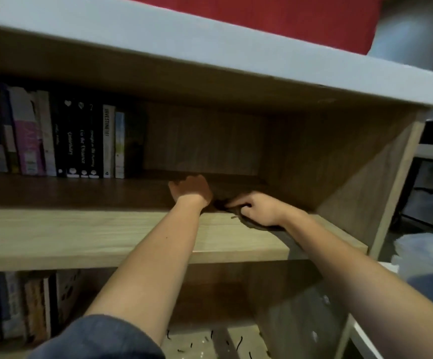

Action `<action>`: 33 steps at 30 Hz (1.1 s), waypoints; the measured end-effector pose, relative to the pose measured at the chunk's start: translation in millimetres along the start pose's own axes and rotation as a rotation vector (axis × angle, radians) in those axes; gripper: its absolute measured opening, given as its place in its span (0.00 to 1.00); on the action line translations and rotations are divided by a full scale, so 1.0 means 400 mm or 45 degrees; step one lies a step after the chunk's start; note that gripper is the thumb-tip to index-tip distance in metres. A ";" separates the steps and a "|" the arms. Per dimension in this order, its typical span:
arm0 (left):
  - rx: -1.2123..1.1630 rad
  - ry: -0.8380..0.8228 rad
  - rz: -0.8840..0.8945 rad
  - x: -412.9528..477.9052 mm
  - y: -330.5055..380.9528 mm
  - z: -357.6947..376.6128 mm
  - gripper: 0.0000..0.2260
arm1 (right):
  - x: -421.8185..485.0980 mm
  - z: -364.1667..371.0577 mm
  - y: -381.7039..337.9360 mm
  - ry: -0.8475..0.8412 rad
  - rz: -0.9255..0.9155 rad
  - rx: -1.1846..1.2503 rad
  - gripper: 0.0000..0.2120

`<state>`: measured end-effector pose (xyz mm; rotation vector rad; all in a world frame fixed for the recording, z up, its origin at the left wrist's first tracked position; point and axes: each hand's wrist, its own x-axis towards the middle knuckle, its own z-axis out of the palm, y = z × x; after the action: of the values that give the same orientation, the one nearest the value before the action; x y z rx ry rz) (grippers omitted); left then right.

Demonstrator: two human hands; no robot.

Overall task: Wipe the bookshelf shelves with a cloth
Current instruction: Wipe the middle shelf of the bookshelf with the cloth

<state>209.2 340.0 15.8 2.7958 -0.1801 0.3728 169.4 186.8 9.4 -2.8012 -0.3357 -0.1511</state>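
Note:
A wooden bookshelf fills the view, and its middle shelf runs across the frame. A dark cloth lies on the right part of that shelf, partly draped toward the front edge. My right hand grips the cloth with curled fingers. My left hand reaches deeper into the shelf just left of it, and its fingers are hidden in shadow, so I cannot tell whether it touches the cloth.
A row of upright books stands at the back left of the middle shelf. More books fill the lower shelf's left side. The shelf's side panel closes the right end. A plastic bag sits at the right outside.

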 end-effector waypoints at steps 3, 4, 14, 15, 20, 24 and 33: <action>-0.053 0.029 0.127 -0.092 -0.006 -0.042 0.13 | -0.116 -0.007 -0.013 0.014 -0.097 0.026 0.20; -0.081 0.053 0.186 -0.126 -0.018 -0.053 0.12 | -0.151 -0.013 -0.010 0.009 -0.121 0.029 0.20; -0.047 0.153 0.414 -0.319 -0.141 -0.027 0.17 | -0.232 0.061 -0.143 0.387 0.171 -0.097 0.16; -0.030 0.161 0.409 -0.319 -0.143 -0.023 0.17 | -0.258 0.078 -0.168 0.390 0.086 -0.115 0.16; -0.007 0.158 0.429 -0.320 -0.144 -0.017 0.18 | -0.395 -0.018 -0.160 0.425 0.065 0.075 0.15; 0.002 0.160 0.414 -0.318 -0.141 -0.013 0.18 | -0.365 -0.053 -0.015 0.558 0.510 -0.131 0.15; -0.023 0.093 0.355 -0.313 -0.108 -0.035 0.15 | -0.316 0.073 -0.169 0.506 0.042 0.174 0.15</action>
<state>93.0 395.4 -18.2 2.7374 -0.5559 0.5344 32.7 231.6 -15.9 -2.5620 -0.1947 -0.6401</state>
